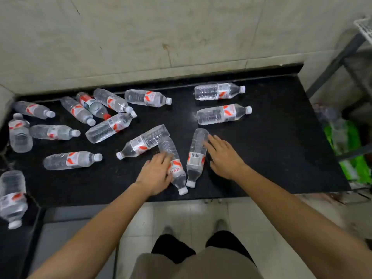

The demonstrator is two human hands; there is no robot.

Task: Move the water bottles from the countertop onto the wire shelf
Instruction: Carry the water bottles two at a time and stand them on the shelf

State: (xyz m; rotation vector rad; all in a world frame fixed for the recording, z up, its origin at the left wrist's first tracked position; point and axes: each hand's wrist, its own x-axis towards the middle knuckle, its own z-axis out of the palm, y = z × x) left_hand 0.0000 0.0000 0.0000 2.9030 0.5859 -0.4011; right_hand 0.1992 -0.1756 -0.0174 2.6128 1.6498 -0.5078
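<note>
Several clear water bottles with red-and-white labels lie on their sides across the black countertop (281, 137). My left hand (156, 174) rests on the left side of one bottle (174, 166) near the front edge, fingers curled against it. My right hand (223, 156) lies flat and spread, fingertips touching the neighbouring bottle (196, 156) from the right. Neither bottle is lifted. Two more bottles (219, 91) (223, 113) lie behind my right hand. The white wire shelf (365, 27) shows only as a corner at the top right.
A dark metal rack frame (338, 61) stands right of the counter, with green packaging (350, 146) below it. A tiled wall runs behind the counter. One bottle (13, 196) lies on the counter's left wing. Tiled floor and my feet are below.
</note>
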